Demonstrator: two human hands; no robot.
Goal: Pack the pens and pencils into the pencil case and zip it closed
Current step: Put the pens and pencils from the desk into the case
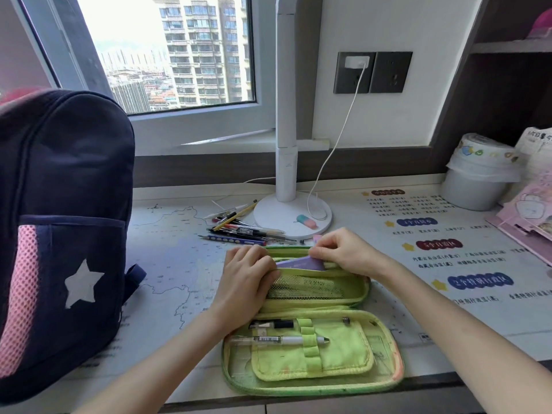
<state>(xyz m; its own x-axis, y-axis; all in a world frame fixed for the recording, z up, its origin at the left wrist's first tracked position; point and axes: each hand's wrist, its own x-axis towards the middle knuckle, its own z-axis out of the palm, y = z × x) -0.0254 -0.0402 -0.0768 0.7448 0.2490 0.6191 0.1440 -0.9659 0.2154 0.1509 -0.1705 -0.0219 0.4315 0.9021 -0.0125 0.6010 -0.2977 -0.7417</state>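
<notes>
1. A backpack (59,234) stands at the surface's left edge, clear of the work.
2. Left hand (245,279) rests on the case (313,333) at the left end of its raised half, fingers pressed together on the fabric rim, steadying it.
3. The case lies open near the front edge, long axis left to right; two pens (280,340) sit in loops on its near half.
4. The loose pens and pencils (242,230) lie piled toward the back edge, just beyond the case, mostly left to right.
5. Right hand (340,252) pinches the far rim, fingers closed over a purple card (298,261) tucked in the pocket.
6. Judgement: the pile lies straight ahead of both hands, roughly level between them; either could reach it, the left slightly nearer.
7. A lamp (291,216) stands behind the pile.
</notes>
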